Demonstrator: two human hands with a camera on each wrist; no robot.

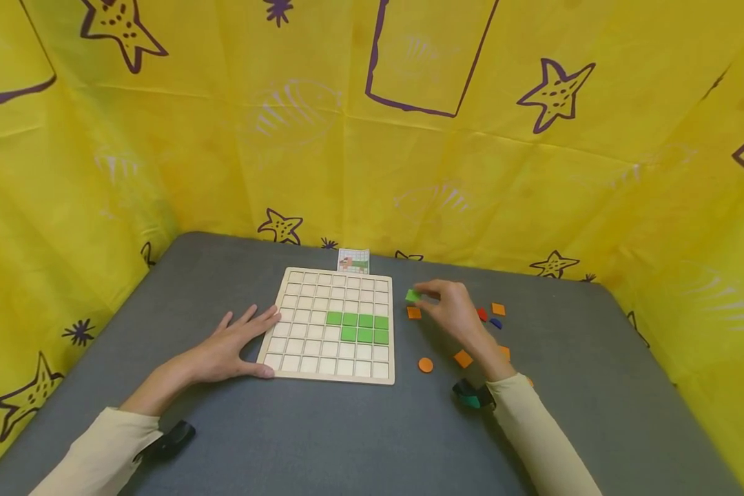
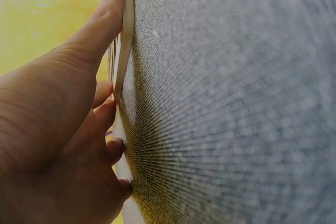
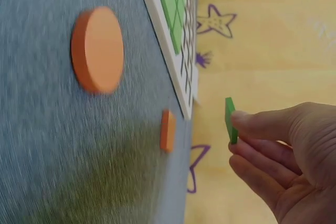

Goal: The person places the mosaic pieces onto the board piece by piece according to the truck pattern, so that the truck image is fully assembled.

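Observation:
A pale wooden grid board (image 1: 328, 377) lies on the dark table, with several green square tiles (image 1: 365, 321) filling cells in two adjoining rows at its right side. My left hand (image 1: 223, 351) rests spread at the board's left edge, thumb at the near corner; the left wrist view shows that hand (image 2: 68, 98) touching the board's rim (image 2: 126, 40). To the right of the board, my right hand (image 1: 452, 313) pinches a green tile (image 1: 412, 295) between thumb and fingers. In the right wrist view the held tile (image 3: 230, 120) is raised above the table.
A small picture card (image 1: 353, 261) lies behind the board. Right of the board are an orange disc (image 1: 425, 365), orange squares (image 1: 414, 313), a red piece (image 1: 482, 315) and a blue piece (image 1: 496, 323). Yellow printed cloth (image 1: 347, 165) stands around the table.

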